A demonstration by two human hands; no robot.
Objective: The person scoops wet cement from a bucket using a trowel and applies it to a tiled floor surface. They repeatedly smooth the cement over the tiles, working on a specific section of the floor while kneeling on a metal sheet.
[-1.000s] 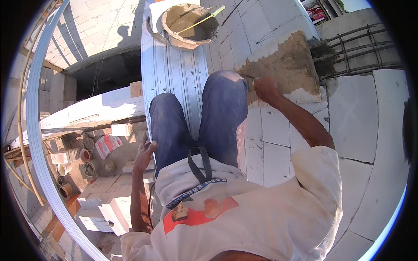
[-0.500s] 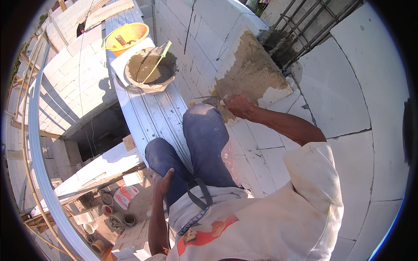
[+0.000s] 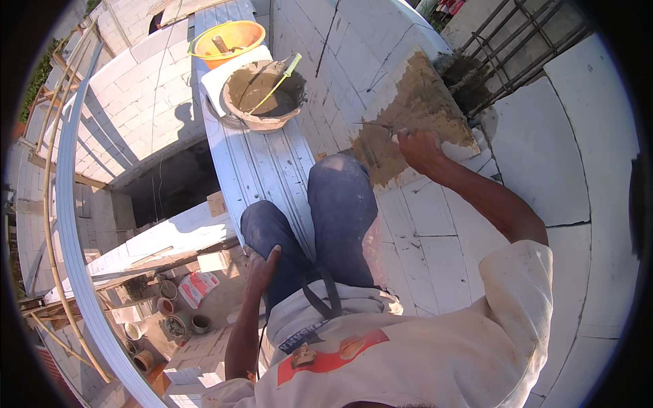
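My right hand (image 3: pixel 420 151) is closed round the handle of a trowel (image 3: pixel 373 124), its thin blade at the mortar patch (image 3: pixel 415 95) on the white block wall. My left hand (image 3: pixel 262 268) rests against the outer side of my left knee (image 3: pixel 262 231), thumb and fingers apart, fingertips partly hidden. My legs are over a ribbed pale metal plank (image 3: pixel 231 153). Beyond my knees on it stand a bucket of grey mortar (image 3: pixel 252 95) with a yellow-green stick across it and an orange tub (image 3: pixel 231 34) with a tool in it, a white piece (image 3: pixel 212 87) beside them.
Rebar (image 3: pixel 520 51) juts at the upper right. A long metal strip (image 3: pixel 68 204) and bamboo poles (image 3: pixel 47 217) run along the left. Far below lie buckets (image 3: pixel 166 306), a white-and-red sack (image 3: pixel 197 289) and stacked blocks (image 3: pixel 190 360). A dark opening (image 3: pixel 170 183) is left of the plank.
The view has swung, bringing the orange tub into sight. My right hand has shifted slightly across the mortar patch with the trowel. My left hand stays by my left leg.
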